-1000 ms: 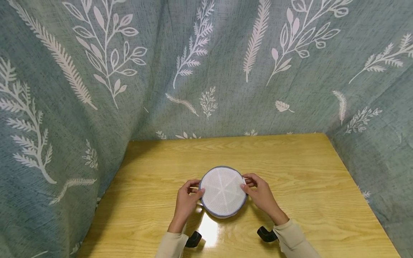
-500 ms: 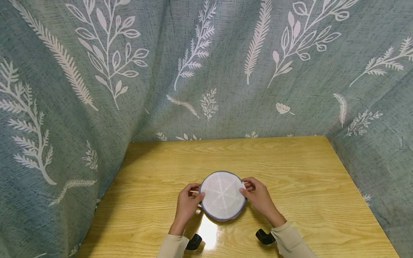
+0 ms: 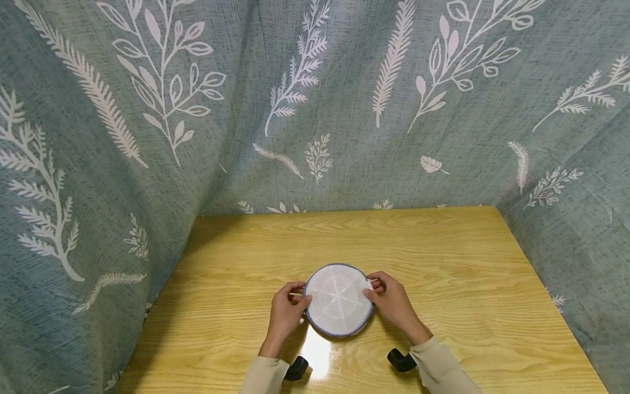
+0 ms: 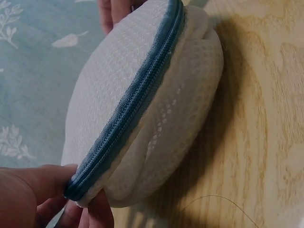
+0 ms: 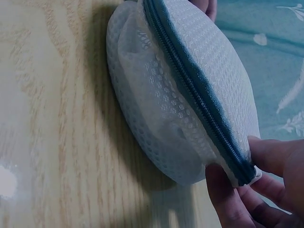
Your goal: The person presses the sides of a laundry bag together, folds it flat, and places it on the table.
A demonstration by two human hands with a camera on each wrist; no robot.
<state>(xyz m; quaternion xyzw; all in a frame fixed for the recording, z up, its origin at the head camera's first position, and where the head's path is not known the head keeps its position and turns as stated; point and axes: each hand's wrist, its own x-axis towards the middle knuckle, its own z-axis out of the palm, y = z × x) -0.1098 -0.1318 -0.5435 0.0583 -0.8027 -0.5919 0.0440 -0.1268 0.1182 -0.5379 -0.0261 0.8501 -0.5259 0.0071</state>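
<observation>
A round white mesh laundry bag [image 3: 339, 301] with a blue zipper [image 4: 128, 109] along its edge sits low over the front middle of the table. My left hand [image 3: 286, 307] pinches its left edge, thumb on the top face and fingers beneath. On the opposite edge my right hand [image 3: 394, 302] pinches it the same way, beside a small pale tab. The right wrist view shows the zipper closed along the visible stretch, with the soft mesh side [image 5: 156, 95] sagging in folds below it.
The wooden table [image 3: 236, 251] carries a bright light reflection in front of the bag. Grey-green curtains [image 3: 344, 164] with white leaf patterns hang behind and at both sides. Black wrist mounts [image 3: 296, 369] stick out from the beige sleeves [image 3: 443, 364].
The bag has come slightly nearer the person, mostly in the first half second, with both hands keeping their pinch. The right hand has shifted a little to the left.
</observation>
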